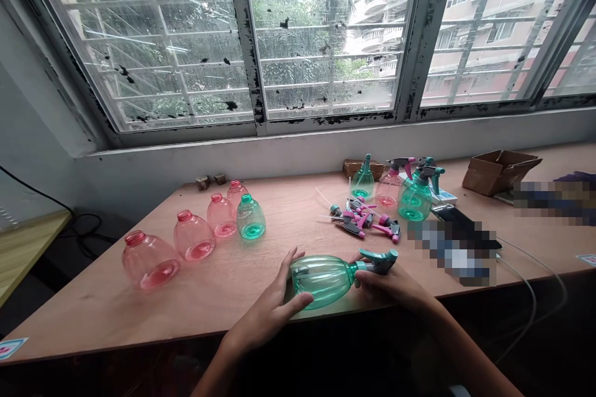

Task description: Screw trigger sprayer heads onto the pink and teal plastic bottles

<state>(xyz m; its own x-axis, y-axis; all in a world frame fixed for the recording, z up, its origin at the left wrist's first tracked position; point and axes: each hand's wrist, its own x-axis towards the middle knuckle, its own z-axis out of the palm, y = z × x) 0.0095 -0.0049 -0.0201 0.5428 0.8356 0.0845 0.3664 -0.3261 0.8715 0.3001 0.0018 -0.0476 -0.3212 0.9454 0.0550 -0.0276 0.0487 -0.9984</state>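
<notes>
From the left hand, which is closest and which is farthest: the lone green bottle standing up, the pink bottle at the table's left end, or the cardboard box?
1. Upright green bottle, just beyond the left hand.
2. Leftmost pink bottle, off to the left.
3. Cardboard box, far right by the wall.

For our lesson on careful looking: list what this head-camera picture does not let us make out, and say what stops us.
- Right hand: its palm side is hidden behind the green spray bottle, so its grip on the trigger head stays unclear.
- Things on the table at the right: pixelated patches cover them.
- Cardboard box: its inside is turned away.
- Loose trigger heads: too small and tangled to count.
</notes>
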